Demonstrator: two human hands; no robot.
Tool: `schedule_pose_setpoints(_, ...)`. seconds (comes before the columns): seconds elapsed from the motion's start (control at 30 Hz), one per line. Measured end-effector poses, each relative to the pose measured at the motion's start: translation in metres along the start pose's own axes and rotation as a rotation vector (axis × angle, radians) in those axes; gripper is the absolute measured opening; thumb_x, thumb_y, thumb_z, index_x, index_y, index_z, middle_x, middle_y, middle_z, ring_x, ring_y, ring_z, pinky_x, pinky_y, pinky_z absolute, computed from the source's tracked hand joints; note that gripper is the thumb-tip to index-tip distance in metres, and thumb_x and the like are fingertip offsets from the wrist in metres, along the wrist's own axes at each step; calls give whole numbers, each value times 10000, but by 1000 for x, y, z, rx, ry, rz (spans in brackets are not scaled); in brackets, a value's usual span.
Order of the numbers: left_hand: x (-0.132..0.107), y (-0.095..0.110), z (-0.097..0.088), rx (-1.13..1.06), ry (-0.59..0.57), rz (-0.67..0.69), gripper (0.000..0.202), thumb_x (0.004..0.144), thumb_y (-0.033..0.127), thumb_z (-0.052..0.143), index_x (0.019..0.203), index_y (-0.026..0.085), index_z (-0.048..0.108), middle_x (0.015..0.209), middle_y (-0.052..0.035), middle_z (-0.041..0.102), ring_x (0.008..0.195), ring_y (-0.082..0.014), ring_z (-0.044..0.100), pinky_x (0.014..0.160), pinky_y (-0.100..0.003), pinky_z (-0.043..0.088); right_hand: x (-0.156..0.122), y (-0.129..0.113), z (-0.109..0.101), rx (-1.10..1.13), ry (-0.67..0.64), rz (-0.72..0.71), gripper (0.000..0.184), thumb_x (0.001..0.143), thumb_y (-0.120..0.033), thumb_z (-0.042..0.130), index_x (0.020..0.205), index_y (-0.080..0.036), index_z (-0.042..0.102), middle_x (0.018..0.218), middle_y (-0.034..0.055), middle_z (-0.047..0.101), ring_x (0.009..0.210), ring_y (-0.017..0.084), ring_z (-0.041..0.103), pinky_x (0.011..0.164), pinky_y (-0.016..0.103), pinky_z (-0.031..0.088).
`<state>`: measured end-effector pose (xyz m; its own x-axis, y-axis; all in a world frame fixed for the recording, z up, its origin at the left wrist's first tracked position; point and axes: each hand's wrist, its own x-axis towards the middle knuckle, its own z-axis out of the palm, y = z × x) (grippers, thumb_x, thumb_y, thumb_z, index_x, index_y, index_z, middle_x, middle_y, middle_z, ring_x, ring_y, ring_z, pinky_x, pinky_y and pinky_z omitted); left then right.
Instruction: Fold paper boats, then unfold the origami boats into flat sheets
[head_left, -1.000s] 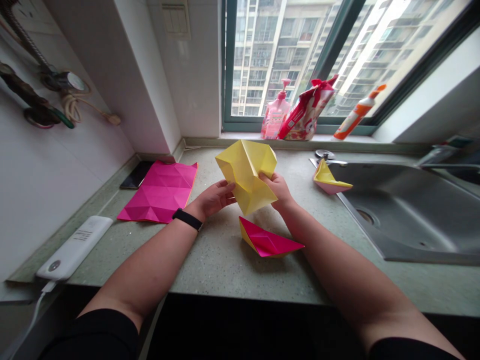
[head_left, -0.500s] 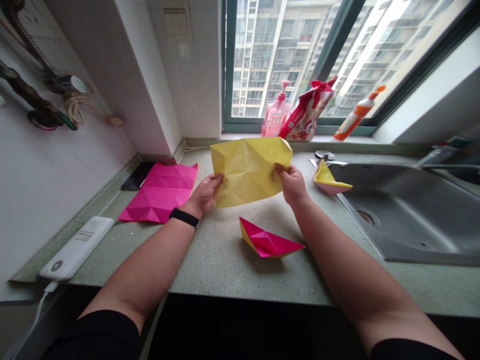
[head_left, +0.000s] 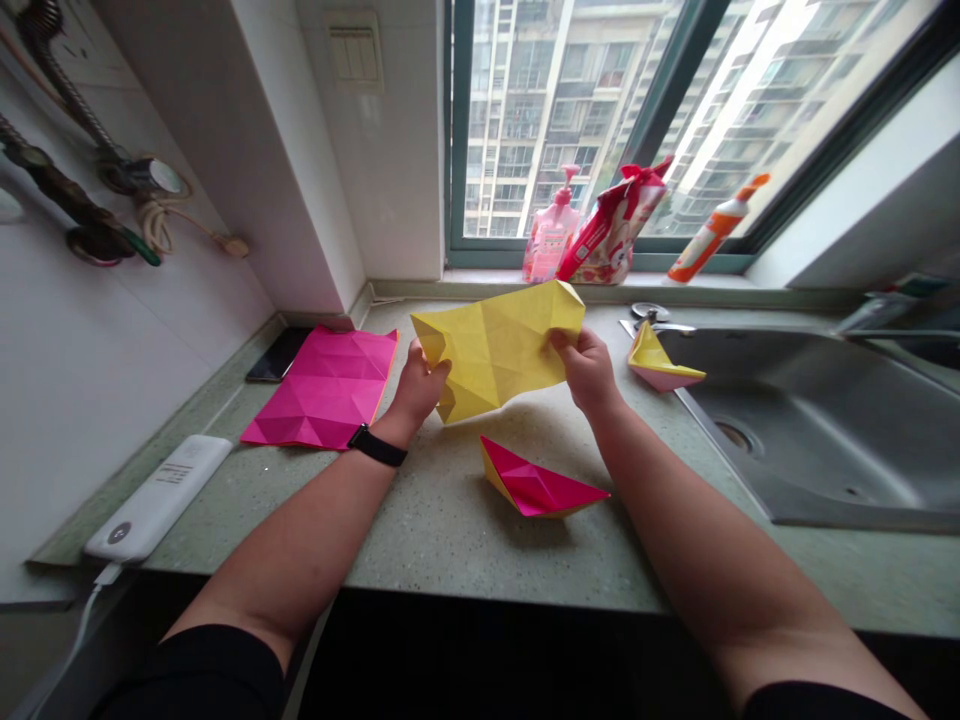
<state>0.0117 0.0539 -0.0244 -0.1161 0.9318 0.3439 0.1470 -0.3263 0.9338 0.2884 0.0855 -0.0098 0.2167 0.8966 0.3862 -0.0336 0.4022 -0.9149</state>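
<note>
A creased sheet of yellow paper (head_left: 499, 345) is held above the counter between both hands. My left hand (head_left: 420, 385) grips its left edge, thumb on the near face and the other fingers hidden behind. At the right edge, my right hand (head_left: 585, 368) pinches the sheet with its thumb in front. Below the paper, a pink and yellow paper boat (head_left: 532, 485) sits on the counter. Creased pink paper (head_left: 322, 390) lies flat to the left of my left hand. Another paper boat (head_left: 664, 362), yellow with a pale pink side, rests by the sink's left corner.
A steel sink (head_left: 750, 500) takes up the right side. On the left are a dark phone (head_left: 274, 355) and a white power bank (head_left: 161, 495) with a cable. A pump bottle (head_left: 551, 235), a red bag (head_left: 611, 230) and an orange-white bottle (head_left: 712, 235) stand on the windowsill.
My left hand has turned, and the left part of the yellow paper now bends along its creases. My right hand stays nearly in place. The boats have not moved.
</note>
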Motion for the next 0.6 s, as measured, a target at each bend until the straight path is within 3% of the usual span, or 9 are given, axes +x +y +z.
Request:
schedule_pose_setpoints(0.13,1,5,-9,150,35,87,233,1043,296,564,1206,179,683,1135,-98,786,1046,-265,754,943,-404,621,14,3,-19,7,24,-72,389,712,-528,901,935,-238,772,926,33,803,891,240,754,835,391,611)
schedule_pose_setpoints(0.2,-2,13,-15,286,30,220,289,1085,328,520,1203,180,738,1180,-112,795,1131,-276,737,1033,-422,596,21,4,-32,-32,48,-120,329,701,-479,902,888,-235,783,1011,56,810,989,258,755,911,411,604)
schedule_pose_setpoints(0.3,-5,23,-23,404,-53,436,351,1073,218,493,1273,202,782,1315,-98,788,1262,-262,699,1151,-436,543,30,10,-53,-113,69,-142,249,743,-460,866,818,-238,782,1160,93,790,1063,265,740,934,401,597)
schedule_pose_setpoints(0.4,-3,20,-28,496,-211,567,452,1014,85,500,1310,238,805,1365,-77,783,1322,-252,681,1198,-470,514,39,19,-71,-108,89,-28,249,779,-482,822,798,-244,751,1083,92,776,937,252,740,823,396,614)
schedule_pose_setpoints(0.47,0,12,-29,578,-363,587,484,987,38,519,1277,268,831,1360,-69,792,1332,-251,686,1207,-493,513,45,23,-80,-93,197,23,200,789,-429,798,828,-243,733,982,60,755,877,222,730,801,385,619)
schedule_pose_setpoints(0.53,0,3,-28,657,-531,544,497,960,12,544,1232,290,853,1360,-63,797,1312,-246,711,1186,-485,540,50,21,-85,-93,342,0,113,821,-343,730,874,-244,719,934,27,732,862,188,724,826,373,621)
schedule_pose_setpoints(0.6,-1,-4,-26,720,-664,489,521,933,-8,552,1218,301,860,1399,-59,783,1314,-243,721,1174,-458,560,50,13,-84,-147,435,-112,86,854,-273,652,907,-246,714,922,13,728,858,173,725,856,376,624)
